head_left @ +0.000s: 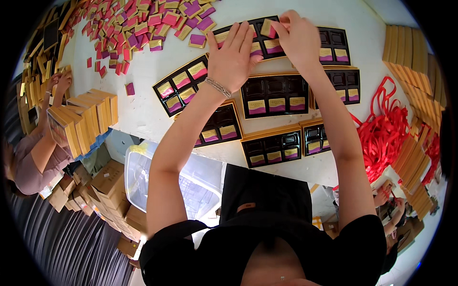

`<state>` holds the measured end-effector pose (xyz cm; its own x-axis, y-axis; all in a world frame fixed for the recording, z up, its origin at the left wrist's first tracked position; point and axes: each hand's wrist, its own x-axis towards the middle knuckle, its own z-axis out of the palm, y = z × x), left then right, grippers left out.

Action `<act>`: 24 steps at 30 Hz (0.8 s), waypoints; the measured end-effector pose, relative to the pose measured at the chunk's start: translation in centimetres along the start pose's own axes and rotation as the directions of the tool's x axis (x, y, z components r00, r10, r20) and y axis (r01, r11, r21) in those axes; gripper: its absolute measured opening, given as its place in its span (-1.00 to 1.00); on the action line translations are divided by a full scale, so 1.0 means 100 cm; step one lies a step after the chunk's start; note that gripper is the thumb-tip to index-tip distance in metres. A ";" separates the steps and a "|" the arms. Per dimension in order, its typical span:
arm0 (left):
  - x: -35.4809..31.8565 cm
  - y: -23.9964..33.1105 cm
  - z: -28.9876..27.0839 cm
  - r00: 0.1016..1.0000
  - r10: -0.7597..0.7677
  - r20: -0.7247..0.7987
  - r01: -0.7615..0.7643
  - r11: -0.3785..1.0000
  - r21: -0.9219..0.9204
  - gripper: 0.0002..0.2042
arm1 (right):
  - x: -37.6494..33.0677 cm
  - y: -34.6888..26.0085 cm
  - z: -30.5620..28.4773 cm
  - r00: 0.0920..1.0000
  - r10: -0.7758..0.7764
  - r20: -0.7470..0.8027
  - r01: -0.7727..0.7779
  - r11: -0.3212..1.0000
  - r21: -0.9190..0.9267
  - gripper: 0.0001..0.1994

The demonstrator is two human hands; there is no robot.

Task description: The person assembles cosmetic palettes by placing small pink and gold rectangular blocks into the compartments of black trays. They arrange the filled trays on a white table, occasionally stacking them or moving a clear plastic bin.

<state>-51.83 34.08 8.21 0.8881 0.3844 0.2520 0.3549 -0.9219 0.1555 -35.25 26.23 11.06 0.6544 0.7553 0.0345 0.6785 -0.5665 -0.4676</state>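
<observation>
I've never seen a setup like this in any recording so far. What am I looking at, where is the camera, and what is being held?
There is no machine here: the bare hands and forearms belong to the person wearing the camera. The single picture comes from the left of two wide fisheye cameras on their head, looking down, so straight edges bend near the rim.

The right hand pinches a small pink-and-gold piece at a black compartmented tray. The left hand lies flat over that same tray, fingers stretched out.

More partly filled trays sit on the white table, with loose wrapped pieces beyond them and red ribbon at the right.
</observation>
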 end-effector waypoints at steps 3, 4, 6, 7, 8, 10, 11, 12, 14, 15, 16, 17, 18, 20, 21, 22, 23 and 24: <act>-0.003 -0.002 0.002 0.992 -0.025 0.124 0.019 0.998 0.055 -0.35 | -0.005 0.019 0.001 0.914 -0.372 -0.159 0.352 0.925 -0.141 -0.83; -0.004 -0.001 0.001 0.990 -0.030 0.135 0.021 0.998 0.064 -0.34 | -0.006 0.024 -0.001 0.869 -0.458 -0.187 0.444 0.889 -0.110 -0.80; -0.006 -0.001 0.000 0.983 -0.038 0.178 0.025 0.997 0.074 -0.30 | -0.007 0.033 -0.006 0.761 -0.646 -0.056 0.636 0.761 -0.126 -0.64; -0.005 -0.001 0.000 0.982 -0.037 0.184 0.024 0.997 0.072 -0.30 | -0.007 0.039 -0.003 0.742 -0.670 -0.006 0.665 0.738 -0.116 -0.62; -0.005 0.000 -0.001 0.981 -0.037 0.190 0.024 0.997 0.071 -0.30 | -0.006 0.044 -0.001 0.720 -0.693 0.044 0.693 0.714 -0.105 -0.60; -0.007 -0.002 0.001 0.982 -0.036 0.187 0.028 0.999 0.044 -0.28 | -0.004 0.045 0.003 0.731 -0.675 0.096 0.681 0.716 -0.150 -0.60; -0.008 -0.004 0.002 0.982 -0.037 0.187 0.031 0.999 0.032 -0.27 | -0.005 0.037 0.006 0.747 -0.653 0.121 0.664 0.729 -0.167 -0.59; -0.010 -0.004 0.002 0.980 -0.041 0.195 0.038 0.999 0.020 -0.26 | -0.006 0.032 0.009 0.762 -0.631 0.145 0.647 0.740 -0.184 -0.59; -0.011 -0.005 -0.002 0.976 -0.053 0.209 0.053 0.999 0.009 -0.24 | -0.008 0.026 0.016 0.765 -0.628 0.147 0.643 0.725 -0.248 -0.59; -0.009 -0.005 -0.002 0.975 -0.046 0.218 0.050 0.999 -0.012 -0.21 | -0.010 0.027 0.013 0.752 -0.650 0.111 0.647 0.695 -0.312 -0.60; -0.009 -0.005 -0.003 0.974 -0.041 0.224 0.046 0.999 -0.014 -0.21 | -0.012 0.027 0.011 0.736 -0.673 0.075 0.648 0.667 -0.367 -0.61; -0.011 -0.005 -0.002 0.975 -0.044 0.220 0.053 0.998 -0.032 -0.20 | -0.012 0.029 0.010 0.731 -0.675 0.101 0.653 0.650 -0.388 -0.60; -0.013 -0.008 -0.002 0.975 -0.048 0.217 0.060 0.997 -0.050 -0.20 | -0.012 0.027 0.010 0.739 -0.661 0.130 0.647 0.644 -0.407 -0.58; -0.011 -0.015 -0.006 0.988 -0.046 0.146 0.076 0.976 -0.206 -0.23 | -0.006 0.023 0.003 0.751 -0.642 0.154 0.648 0.670 -0.363 -0.52; -0.007 -0.031 -0.012 0.991 -0.122 0.049 0.127 0.984 -0.121 -0.27 | 0.002 0.017 0.000 0.782 -0.610 0.130 0.615 0.720 -0.323 -0.43; -0.003 -0.055 -0.019 0.982 -0.179 -0.054 0.176 0.983 -0.052 -0.31 | 0.013 0.011 -0.005 0.762 -0.647 0.029 0.629 0.727 -0.276 -0.43; 0.003 -0.095 -0.025 0.968 -0.240 -0.077 0.243 0.970 0.031 -0.37 | 0.024 0.001 -0.001 0.773 -0.634 -0.034 0.627 0.770 -0.117 -0.46; 0.007 -0.131 -0.030 0.947 -0.307 -0.099 0.318 0.941 0.116 -0.42 | 0.035 -0.016 0.009 0.785 -0.614 -0.087 0.619 0.783 0.055 -0.48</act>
<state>-56.70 46.56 9.21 0.7027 0.6519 0.2849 0.6499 -0.7512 0.1158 -34.35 30.04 11.15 0.1260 0.9118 0.3907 0.9182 0.0418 -0.3938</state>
